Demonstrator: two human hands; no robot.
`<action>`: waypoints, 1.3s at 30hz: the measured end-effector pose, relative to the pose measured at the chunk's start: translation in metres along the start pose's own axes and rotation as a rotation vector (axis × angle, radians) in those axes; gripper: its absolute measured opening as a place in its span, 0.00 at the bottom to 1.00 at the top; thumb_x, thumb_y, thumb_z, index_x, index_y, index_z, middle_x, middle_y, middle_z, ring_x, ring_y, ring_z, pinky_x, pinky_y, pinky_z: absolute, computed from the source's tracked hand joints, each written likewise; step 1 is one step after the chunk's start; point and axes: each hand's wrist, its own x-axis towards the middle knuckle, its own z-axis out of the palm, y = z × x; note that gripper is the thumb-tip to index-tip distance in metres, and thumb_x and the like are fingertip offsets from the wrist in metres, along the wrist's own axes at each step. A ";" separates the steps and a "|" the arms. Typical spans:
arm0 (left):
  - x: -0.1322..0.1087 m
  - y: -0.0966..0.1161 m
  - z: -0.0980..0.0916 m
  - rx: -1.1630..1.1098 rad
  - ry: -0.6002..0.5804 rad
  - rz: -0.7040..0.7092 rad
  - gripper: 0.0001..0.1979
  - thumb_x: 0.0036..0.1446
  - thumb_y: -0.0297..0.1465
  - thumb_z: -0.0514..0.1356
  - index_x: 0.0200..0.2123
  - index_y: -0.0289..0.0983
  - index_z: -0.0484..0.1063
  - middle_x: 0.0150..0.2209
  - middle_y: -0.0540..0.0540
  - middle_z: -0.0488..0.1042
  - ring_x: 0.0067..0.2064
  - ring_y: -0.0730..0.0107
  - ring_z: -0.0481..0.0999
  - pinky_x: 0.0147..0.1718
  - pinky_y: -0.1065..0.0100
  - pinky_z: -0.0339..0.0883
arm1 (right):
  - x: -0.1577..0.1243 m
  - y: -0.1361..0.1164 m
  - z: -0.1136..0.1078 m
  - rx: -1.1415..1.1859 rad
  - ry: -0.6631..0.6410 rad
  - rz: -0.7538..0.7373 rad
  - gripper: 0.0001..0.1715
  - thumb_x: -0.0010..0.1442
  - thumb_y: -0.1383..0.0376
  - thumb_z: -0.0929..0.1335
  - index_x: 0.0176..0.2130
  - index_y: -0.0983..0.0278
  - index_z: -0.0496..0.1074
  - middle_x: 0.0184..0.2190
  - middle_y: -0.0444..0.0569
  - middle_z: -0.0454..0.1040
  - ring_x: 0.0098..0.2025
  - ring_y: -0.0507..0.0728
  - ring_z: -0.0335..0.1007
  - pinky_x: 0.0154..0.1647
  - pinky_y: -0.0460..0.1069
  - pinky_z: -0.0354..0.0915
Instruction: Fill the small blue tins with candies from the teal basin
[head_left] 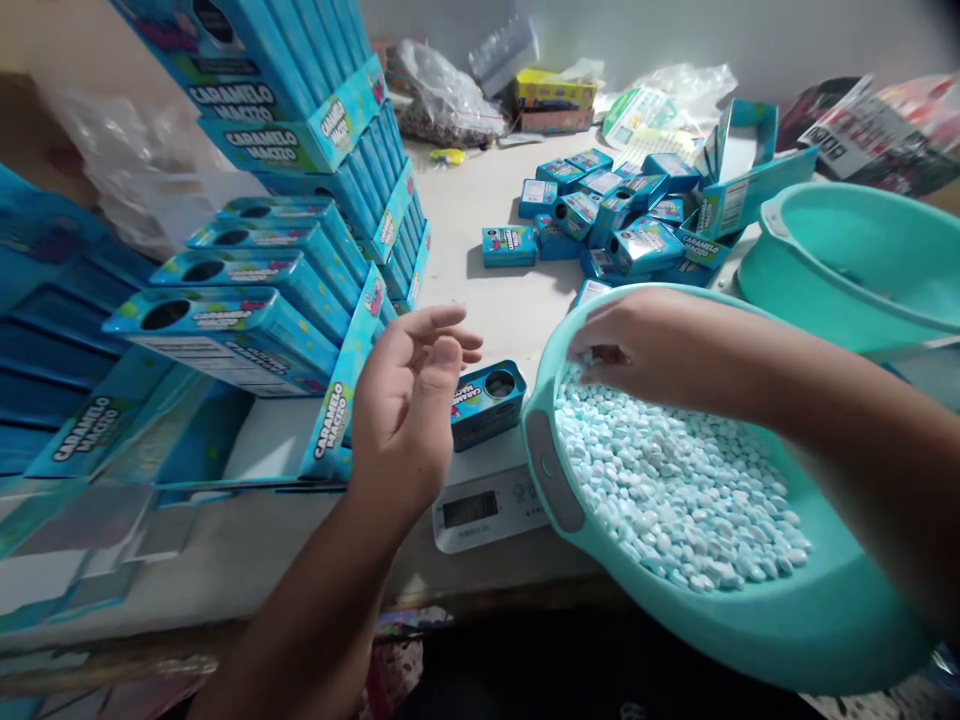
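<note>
Centre frame, the left hand (405,410) holds its fingers loosely apart beside a blue box (489,408); at right, the right hand's (626,340) fingers curl narrowly over pale candies (675,490), contents unclear

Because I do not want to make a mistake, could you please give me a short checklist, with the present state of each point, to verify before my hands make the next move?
1. Round opening of the small box faces up: ok.
2. Left hand is off the box: cannot tell; it is open beside it, but any contact is hidden.
3. Right hand is at the candies in the basin: ok.
4. Right hand has candies in its grasp: cannot tell; partly hidden.
5. Display of the scale is readable: not ok; no figure is legible.
</note>
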 end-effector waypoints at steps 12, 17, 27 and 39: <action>-0.002 -0.004 0.002 0.005 0.042 -0.031 0.16 0.67 0.42 0.57 0.51 0.40 0.73 0.51 0.43 0.75 0.47 0.65 0.76 0.46 0.64 0.71 | 0.024 -0.040 0.007 0.208 0.259 -0.221 0.13 0.68 0.66 0.65 0.44 0.64 0.79 0.41 0.51 0.77 0.41 0.55 0.71 0.43 0.49 0.63; -0.001 -0.003 0.002 -0.026 0.018 -0.086 0.16 0.67 0.42 0.57 0.51 0.40 0.74 0.51 0.43 0.76 0.50 0.62 0.77 0.47 0.63 0.71 | 0.026 -0.039 0.017 0.299 0.321 -0.304 0.14 0.68 0.69 0.65 0.48 0.64 0.78 0.40 0.51 0.77 0.40 0.54 0.72 0.42 0.49 0.64; -0.001 -0.005 0.001 -0.029 0.007 -0.077 0.17 0.67 0.44 0.57 0.51 0.41 0.75 0.46 0.45 0.77 0.47 0.65 0.77 0.46 0.65 0.73 | 0.023 -0.036 0.017 0.338 0.376 -0.351 0.09 0.66 0.69 0.68 0.41 0.67 0.80 0.38 0.50 0.78 0.39 0.53 0.74 0.42 0.47 0.65; -0.001 -0.005 0.000 -0.021 0.021 -0.059 0.17 0.68 0.44 0.56 0.50 0.41 0.76 0.47 0.45 0.77 0.47 0.65 0.77 0.47 0.64 0.74 | 0.018 -0.034 0.003 0.346 0.489 -0.280 0.09 0.65 0.68 0.68 0.40 0.66 0.79 0.38 0.49 0.78 0.37 0.52 0.71 0.40 0.47 0.64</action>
